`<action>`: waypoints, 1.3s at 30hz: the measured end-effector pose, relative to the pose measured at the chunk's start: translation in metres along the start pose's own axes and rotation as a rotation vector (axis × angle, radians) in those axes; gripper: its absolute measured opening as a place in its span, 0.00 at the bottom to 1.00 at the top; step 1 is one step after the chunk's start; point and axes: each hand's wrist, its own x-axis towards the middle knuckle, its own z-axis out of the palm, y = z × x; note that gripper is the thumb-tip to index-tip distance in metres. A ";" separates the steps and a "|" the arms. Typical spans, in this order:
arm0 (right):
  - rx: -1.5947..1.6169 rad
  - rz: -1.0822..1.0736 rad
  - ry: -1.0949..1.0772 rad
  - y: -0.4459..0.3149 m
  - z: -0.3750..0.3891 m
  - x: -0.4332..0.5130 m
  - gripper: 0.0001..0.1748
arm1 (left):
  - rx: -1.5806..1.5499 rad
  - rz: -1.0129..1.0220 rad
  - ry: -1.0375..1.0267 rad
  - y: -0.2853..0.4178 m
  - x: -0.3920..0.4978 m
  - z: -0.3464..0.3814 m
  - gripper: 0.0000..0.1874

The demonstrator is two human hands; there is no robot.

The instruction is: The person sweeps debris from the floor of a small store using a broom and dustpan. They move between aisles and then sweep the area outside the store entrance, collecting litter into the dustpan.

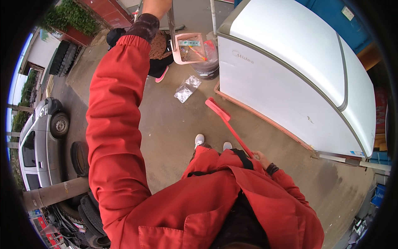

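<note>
At the top edge, my left hand (157,7) is partly cut off by the frame; it is at the grey handle (171,21) of a pink dustpan (178,58). The dustpan is raised and tilted, its tray beside and partly over a dark bucket (206,71). Dirt, a green-and-white wrapper (189,43) and an orange-and-yellow stick-like piece (198,53) lie in the tray. Low by my right side, my right hand (262,158) grips the handle of a red broom (231,127). Its pink head with red bristles points forward, near the floor.
A white Midea chest freezer (267,71) on a reddish base frame fills the right. A crumpled silvery plastic sheet (187,88) lies on the concrete. Behind my left arm is a partly hidden person (160,53). A silver van (42,140), a post (56,193) and tyres (90,211) are at left.
</note>
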 end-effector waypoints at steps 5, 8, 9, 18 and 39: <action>0.101 0.069 0.098 -0.014 0.051 0.017 0.25 | -0.144 0.033 -0.247 -0.028 0.020 0.038 0.08; 0.300 0.005 0.151 -0.016 0.094 0.028 0.27 | -0.121 0.074 -0.373 -0.040 0.023 0.059 0.08; 0.264 0.028 0.200 -0.017 0.106 0.032 0.27 | -0.109 0.121 -0.389 -0.042 0.025 0.067 0.08; 0.287 0.067 0.283 -0.045 0.158 0.030 0.28 | -0.171 0.413 -0.572 -0.037 0.011 0.131 0.08; 0.438 0.103 0.423 0.002 0.197 0.032 0.29 | -0.140 0.603 -0.746 -0.069 -0.036 0.148 0.10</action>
